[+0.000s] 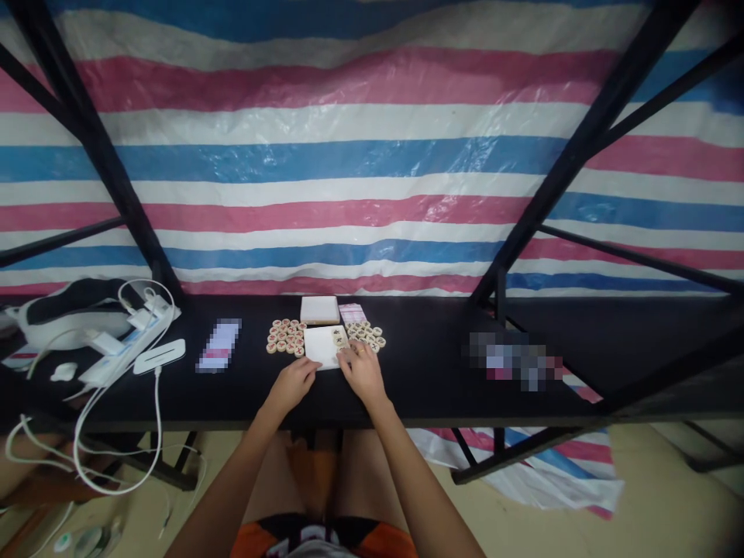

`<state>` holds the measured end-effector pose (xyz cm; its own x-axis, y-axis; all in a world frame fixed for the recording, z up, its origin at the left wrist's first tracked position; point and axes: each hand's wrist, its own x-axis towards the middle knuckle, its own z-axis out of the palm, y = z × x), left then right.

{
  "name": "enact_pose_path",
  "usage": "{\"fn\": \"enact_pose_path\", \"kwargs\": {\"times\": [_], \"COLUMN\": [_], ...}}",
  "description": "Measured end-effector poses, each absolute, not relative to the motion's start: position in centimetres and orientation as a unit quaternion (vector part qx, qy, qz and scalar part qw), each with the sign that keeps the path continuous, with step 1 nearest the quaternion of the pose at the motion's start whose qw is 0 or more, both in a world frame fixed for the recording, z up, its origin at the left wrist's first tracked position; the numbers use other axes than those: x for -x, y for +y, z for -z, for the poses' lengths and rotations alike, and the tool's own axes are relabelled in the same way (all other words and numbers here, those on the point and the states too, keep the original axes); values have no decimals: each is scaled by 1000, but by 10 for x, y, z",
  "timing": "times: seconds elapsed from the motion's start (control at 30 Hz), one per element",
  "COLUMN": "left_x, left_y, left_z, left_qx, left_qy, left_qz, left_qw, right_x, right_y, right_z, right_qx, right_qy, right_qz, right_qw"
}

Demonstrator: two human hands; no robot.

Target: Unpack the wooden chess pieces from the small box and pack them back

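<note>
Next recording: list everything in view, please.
table: one, black, across the middle
tarp: one, pink-blue-white stripes, behind
bars: several, black, both sides
discs: two clusters, tan, table centre
rear box: one, white, behind clusters
near box: one, white, before rear box
packet: one, pink, right of rear box
power strip: one, white, left, cabled
headset: one, white-black, far left
left hand: one, at near box's edge
right hand: one, ringed, fingers on discs

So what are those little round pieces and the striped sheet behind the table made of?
The round pieces look like pale wood, matte, with red or dark marks on top; light plastic is possible. The striped sheet seems woven plastic tarp: glossy, crinkled, catching glare.
</note>
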<state>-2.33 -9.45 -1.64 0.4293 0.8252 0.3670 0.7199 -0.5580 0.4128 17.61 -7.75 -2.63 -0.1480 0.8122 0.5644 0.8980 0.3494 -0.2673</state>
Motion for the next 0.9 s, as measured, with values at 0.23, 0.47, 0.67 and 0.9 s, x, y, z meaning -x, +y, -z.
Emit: {"fn": "enact_pose_path", "kwargs": {"times": [0.23, 0.47, 0.67, 0.9], "left_x": [24, 24, 25, 24], "left_y": [-95, -95, -93, -95], "left_z": [16, 15, 17, 15], "left_qx": [-841, -842, -839, -837], "left_qy": [457, 457, 456, 461], "left_qz": [-272, -267, -277, -273], "left_qw": [96, 102, 105, 109], "right_x": [-174, -182, -204, -204], "right_y": [-80, -85, -93, -95], "right_z": [29, 29, 34, 33], "right_qx": [571, 597, 665, 625], "right_qy": [-756, -720, -670, -729], "right_qz": [79, 69, 73, 76], "right_qw": [309, 346, 322, 269]}}
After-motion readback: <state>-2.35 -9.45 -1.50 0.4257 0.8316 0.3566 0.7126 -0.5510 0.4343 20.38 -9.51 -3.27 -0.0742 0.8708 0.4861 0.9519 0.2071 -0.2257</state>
